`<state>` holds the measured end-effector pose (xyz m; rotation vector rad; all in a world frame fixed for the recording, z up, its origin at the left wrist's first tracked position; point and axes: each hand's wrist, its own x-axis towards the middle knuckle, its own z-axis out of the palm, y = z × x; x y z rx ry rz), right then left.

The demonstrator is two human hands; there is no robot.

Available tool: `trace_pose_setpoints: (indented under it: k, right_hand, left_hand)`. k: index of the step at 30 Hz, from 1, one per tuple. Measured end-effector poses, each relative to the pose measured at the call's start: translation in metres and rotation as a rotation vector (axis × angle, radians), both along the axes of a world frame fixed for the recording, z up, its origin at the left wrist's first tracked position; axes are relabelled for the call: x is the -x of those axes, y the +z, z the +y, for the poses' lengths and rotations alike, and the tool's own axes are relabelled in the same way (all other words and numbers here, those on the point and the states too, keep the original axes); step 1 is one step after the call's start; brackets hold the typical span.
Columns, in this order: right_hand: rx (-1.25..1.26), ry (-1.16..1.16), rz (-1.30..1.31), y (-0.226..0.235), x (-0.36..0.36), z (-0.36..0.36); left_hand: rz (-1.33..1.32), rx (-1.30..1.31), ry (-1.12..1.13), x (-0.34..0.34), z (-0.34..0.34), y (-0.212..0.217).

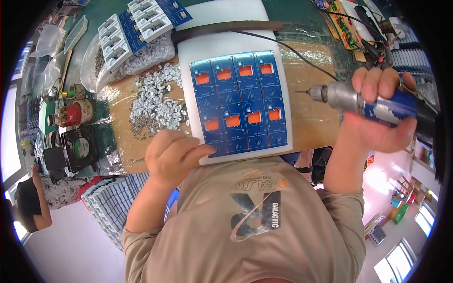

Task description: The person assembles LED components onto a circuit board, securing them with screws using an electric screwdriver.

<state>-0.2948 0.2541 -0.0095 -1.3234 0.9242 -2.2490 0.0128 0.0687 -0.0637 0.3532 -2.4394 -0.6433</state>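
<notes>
My right hand (382,111) is wrapped around a blue and silver electric drill (342,95), held nearly level. Its thin bit (302,91) points left, apart from the panel. A blue circuit board panel (238,101) with two rows of orange-filled cutouts lies on a white foam sheet (192,101). My left hand (174,153) is curled at the panel's near left corner, with one digit over that corner. Anything between its fingers is hidden. Just beyond it, small white plastic pieces (160,106) lie heaped beside a pile of small metal parts (139,121).
White trays (115,45) and more blue boards (177,14) rest on full plastic bags (151,54). A dark bar (226,28) crosses the foam, and a black cable (302,57) runs rightward. At left sits a black fan (79,148). Another person (33,203) is at far left.
</notes>
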Motion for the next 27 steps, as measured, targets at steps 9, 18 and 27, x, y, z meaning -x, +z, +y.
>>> trace_pose_setpoints:
  k: [9,18,27]
  right_hand:
    - [-0.012,0.416,-0.116,0.003,-0.046,-0.026]
    - [-0.077,0.358,-0.243,0.0,-0.056,-0.028]
    - [-0.091,0.368,-0.336,-0.012,-0.058,-0.036]
  left_hand:
    - [-0.093,-0.226,-0.218,0.052,0.027,0.004]
    - [-0.203,-0.278,-0.238,0.062,0.034,0.002]
    - [-0.16,-0.246,-0.188,0.063,0.034,-0.008]
